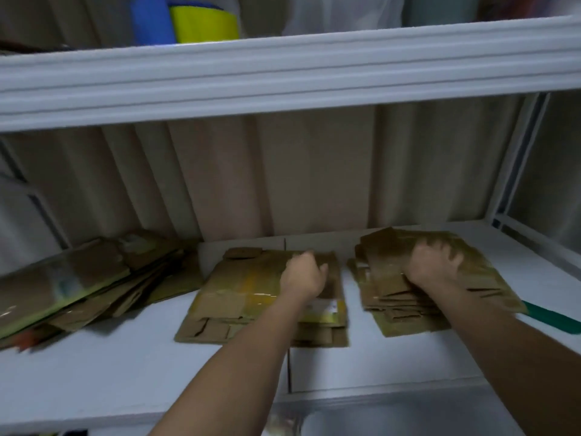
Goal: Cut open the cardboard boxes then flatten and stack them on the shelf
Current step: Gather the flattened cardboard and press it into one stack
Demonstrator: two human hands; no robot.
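Three piles of flattened brown cardboard lie on the white shelf (125,372). The middle pile (239,297) has yellow tape on its top sheet, and my left hand (303,275) rests on its far right part with fingers curled, knuckles down. My right hand (435,262) presses on the right pile (405,297), fingers curled over its top sheet. Whether either hand pinches a sheet is blurred. The left pile (78,284) lies fanned and tilted, apart from both hands.
A white upper shelf (283,77) hangs close overhead, with blue and yellow items (188,23) on it. A beige curtain (283,177) backs the shelf. A green strip (550,317) sticks out at the right edge. A white upright post (515,165) stands at the right.
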